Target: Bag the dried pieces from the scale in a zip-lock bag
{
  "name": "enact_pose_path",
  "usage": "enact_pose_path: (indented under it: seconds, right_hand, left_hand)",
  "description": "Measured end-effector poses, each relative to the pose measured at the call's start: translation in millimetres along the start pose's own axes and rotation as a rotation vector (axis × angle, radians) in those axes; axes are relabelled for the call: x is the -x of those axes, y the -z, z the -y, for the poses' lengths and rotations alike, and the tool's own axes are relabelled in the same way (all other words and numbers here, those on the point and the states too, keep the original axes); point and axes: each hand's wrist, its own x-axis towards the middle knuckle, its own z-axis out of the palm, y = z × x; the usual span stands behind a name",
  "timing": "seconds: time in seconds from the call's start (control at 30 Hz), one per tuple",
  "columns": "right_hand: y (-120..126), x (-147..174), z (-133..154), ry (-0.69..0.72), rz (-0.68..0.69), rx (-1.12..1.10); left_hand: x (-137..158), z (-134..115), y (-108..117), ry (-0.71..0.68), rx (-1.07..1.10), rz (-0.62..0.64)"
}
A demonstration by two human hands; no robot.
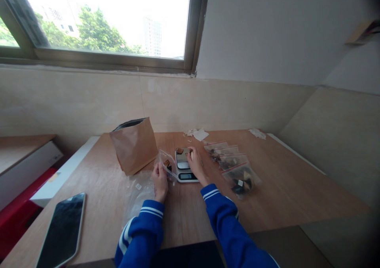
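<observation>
My left hand point(160, 183) is closed on the edge of a clear zip bag point(164, 157). Its mouth is spread toward the scale, and a few brown and dark pieces show inside. Just right of it stands a small digital scale point(182, 164) with a mirror-like plate and a lit display point(186, 176); the digits are too small to read. A brown piece point(179, 151) shows at the plate's far left corner, perhaps partly a reflection. Over the right side of the plate, my right hand point(196, 165) has its fingers drawn together; what they hold, if anything, cannot be made out.
An open brown paper bag point(136, 147) stands at the back left. Clear empty bags point(138, 196) lie beneath my left forearm. Several filled zip bags point(242, 179) overlap on the right. A large phone or tablet point(62, 230) lies front left; torn white paper point(201, 134) lies by the wall.
</observation>
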Motion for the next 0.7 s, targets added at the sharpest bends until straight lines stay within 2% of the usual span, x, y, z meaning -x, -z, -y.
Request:
enact_pose_path:
  seconds: [0.1,0.2,0.33,0.53,0.7]
  right_hand:
    - [2.4,-2.2,24.7,-0.064,0.002,-0.222]
    - [8.9,-2.3,57.2,-0.045,0.215,-0.302]
    - [18.1,1.4,86.9,0.051,0.476,-0.176]
    - [20.0,4.9,87.6,0.125,0.728,-0.037]
    - [21.5,2.9,87.4,0.081,0.710,-0.086]
  left_hand:
    - [0.1,0.8,-0.3,0.005,-0.011,0.006]
    - [0.2,2.8,0.1,0.021,-0.011,0.020]
    - [0.6,4.8,1.9,0.010,-0.032,0.035]
    - [2.9,1.9,4.7,-0.102,-0.081,0.077]
    - [4.6,-0.3,3.7,-0.092,-0.061,0.097]
